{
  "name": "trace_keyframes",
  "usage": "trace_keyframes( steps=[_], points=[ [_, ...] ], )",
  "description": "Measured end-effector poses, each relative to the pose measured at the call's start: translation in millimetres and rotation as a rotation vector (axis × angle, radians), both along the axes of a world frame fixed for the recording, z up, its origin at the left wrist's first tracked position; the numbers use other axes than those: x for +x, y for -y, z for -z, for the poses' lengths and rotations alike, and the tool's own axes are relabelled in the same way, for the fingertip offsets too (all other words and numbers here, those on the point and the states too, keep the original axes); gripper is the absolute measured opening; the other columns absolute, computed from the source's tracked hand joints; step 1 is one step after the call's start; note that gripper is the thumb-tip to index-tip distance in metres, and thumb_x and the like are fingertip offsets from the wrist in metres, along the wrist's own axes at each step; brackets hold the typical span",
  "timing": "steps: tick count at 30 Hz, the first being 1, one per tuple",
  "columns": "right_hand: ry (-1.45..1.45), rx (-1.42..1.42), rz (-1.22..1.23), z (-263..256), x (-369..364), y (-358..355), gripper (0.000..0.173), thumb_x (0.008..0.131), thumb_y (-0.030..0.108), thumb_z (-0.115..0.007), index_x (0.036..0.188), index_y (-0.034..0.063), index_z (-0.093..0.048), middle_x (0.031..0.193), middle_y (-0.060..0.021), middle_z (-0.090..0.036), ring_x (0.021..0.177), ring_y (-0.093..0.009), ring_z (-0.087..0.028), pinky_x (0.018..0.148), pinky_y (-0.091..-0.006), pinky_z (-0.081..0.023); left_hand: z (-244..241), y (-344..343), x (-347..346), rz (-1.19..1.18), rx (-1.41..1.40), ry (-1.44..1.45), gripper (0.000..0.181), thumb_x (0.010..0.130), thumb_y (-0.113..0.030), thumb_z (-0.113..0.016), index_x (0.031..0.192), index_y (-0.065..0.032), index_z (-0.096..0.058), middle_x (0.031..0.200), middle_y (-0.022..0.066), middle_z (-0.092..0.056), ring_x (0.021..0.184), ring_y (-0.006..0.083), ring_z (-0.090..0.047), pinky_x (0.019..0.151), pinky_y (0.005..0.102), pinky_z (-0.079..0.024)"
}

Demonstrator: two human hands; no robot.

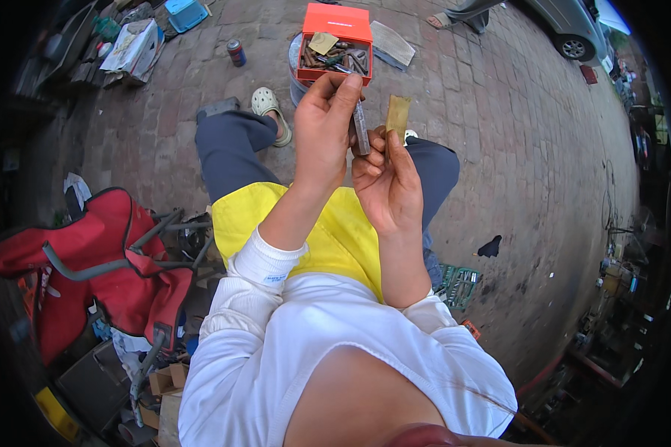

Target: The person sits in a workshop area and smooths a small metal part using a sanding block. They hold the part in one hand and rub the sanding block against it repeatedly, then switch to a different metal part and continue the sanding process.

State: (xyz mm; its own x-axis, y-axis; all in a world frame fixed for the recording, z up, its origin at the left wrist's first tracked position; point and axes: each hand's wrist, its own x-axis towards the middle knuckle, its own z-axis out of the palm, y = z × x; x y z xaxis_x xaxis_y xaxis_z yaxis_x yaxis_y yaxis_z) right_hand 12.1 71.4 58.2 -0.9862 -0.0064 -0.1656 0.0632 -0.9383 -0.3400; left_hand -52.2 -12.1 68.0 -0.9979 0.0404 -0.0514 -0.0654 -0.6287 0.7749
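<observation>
In front of my lap, my left hand [327,125] pinches a narrow grey flat bar [360,129] near its upper end, between thumb and fingers. The bar slants down towards my right hand [391,181], whose curled fingers are close to its lower end; whether they touch it I cannot tell. Between thumb and fingers, my right hand grips a yellowish-brown strip [398,113] that looks like worn abrasive paper and sticks upward. Just beyond the hands is an open red box [335,25] full of rusty metal bits and small tools [335,58]. A tan square piece [323,42] lies on them.
The box rests on a round container [294,56], beside a grey textured panel [392,46]. A spray can [236,53] stands on the brick paving [514,139]. A red folding chair [106,251] is at left, a green socket set [457,286] at right. Another person's foot [440,21] and a car [570,31] are beyond.
</observation>
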Motion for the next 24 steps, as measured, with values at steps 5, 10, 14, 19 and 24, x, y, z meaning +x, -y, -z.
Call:
trace_keyframes(
  steps=[5, 10, 14, 19, 24],
  points=[
    [0.026, 0.031, -0.017, -3.4, 2.8, 8.3, 0.016, 0.097, 0.018, -0.046, 0.1, 0.0022, -0.047, 0.086, -0.0006, -0.046, 0.068, -0.006, -0.041, 0.06, -0.0189, -0.041, 3.7, 0.1, -0.6, -0.059, -0.118, -0.088, 0.023, 0.095, -0.025, -0.052, 0.082, -0.0058, -0.053, 0.065, -0.0038, -0.048, 0.052, 0.0019, -0.04, 0.043, 0.0186, -0.03],
    [-0.056, -0.051, -0.057, 2.6, 2.7, 6.6, 0.014, 0.096, 0.017, -0.049, 0.097, 0.0038, -0.05, 0.086, -0.0021, -0.051, 0.07, -0.008, -0.047, 0.06, -0.0228, -0.042, -1.6, -0.9, 0.8, -0.076, -0.093, -0.108, 0.027, 0.097, -0.028, -0.047, 0.081, -0.0068, -0.051, 0.055, -0.0039, -0.043, 0.042, 0.0017, -0.033, 0.037, 0.0194, -0.024],
    [-0.037, -0.342, -0.093, -3.6, 1.5, 9.1, 0.016, 0.096, 0.015, -0.046, 0.101, 0.0001, -0.048, 0.084, -0.0017, -0.046, 0.067, -0.008, -0.047, 0.059, -0.0199, -0.042, 2.7, 1.9, -0.9, -0.082, -0.116, -0.133, 0.027, 0.097, -0.029, -0.047, 0.081, -0.0065, -0.051, 0.056, -0.0045, -0.042, 0.044, 0.0013, -0.033, 0.038, 0.0189, -0.024],
    [0.017, -0.714, -0.127, 3.7, -2.3, 7.0, 0.022, 0.096, 0.018, -0.046, 0.104, -0.0024, -0.05, 0.084, -0.0035, -0.048, 0.067, -0.009, -0.048, 0.057, -0.0207, -0.043, 1.5, 2.8, -1.5, -0.061, -0.146, -0.131, 0.025, 0.096, -0.027, -0.05, 0.084, -0.0057, -0.053, 0.061, -0.0045, -0.046, 0.048, 0.0006, -0.037, 0.042, 0.0175, -0.028],
    [0.05, -0.7, -0.11, 4.7, -2.3, 7.6, 0.025, 0.098, 0.022, -0.045, 0.105, -0.0012, -0.05, 0.084, -0.0035, -0.048, 0.064, -0.008, -0.047, 0.055, -0.0196, -0.041, -0.4, 2.4, -0.7, -0.062, -0.183, -0.137, 0.023, 0.095, -0.026, -0.052, 0.087, -0.0048, -0.055, 0.074, -0.0039, -0.053, 0.054, 0.0004, -0.043, 0.047, 0.0162, -0.036]
  ],
)
